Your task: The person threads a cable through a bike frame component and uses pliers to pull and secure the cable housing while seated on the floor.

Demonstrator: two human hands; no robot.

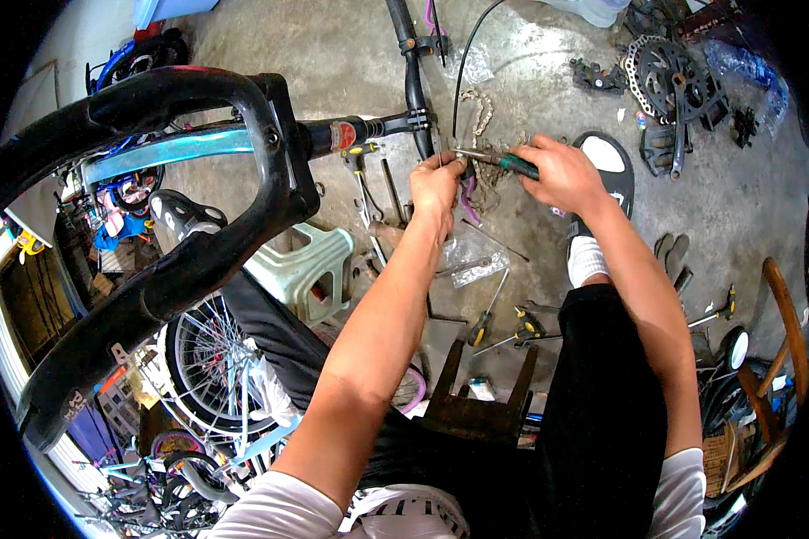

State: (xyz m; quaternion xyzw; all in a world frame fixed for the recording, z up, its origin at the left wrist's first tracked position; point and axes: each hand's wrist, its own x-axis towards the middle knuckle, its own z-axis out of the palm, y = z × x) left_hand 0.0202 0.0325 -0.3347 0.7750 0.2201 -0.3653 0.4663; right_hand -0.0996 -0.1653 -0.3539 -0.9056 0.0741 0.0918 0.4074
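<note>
My left hand [435,189] is closed in a pinch on what looks like a thin cable, beside the black handlebar [416,94]. My right hand [562,171] grips pliers [517,165] with green-and-black handles. Their metal jaws reach left to my left fingertips; the exact point of contact is too small to make out. A black cable housing [459,85] curves down toward the jaws. Just below my left fingers shows a purple brake lever [468,199]. The handlebar joins the bicycle's black and blue frame [171,154] on the left.
A bicycle chain [483,112] lies on the concrete beyond my hands. Screwdrivers [483,325], a hammer [360,154] and plastic bags [481,269] are scattered around. A pale green stool [310,269] stands left, a crankset [674,81] far right. A wooden stool [476,415] is between my legs.
</note>
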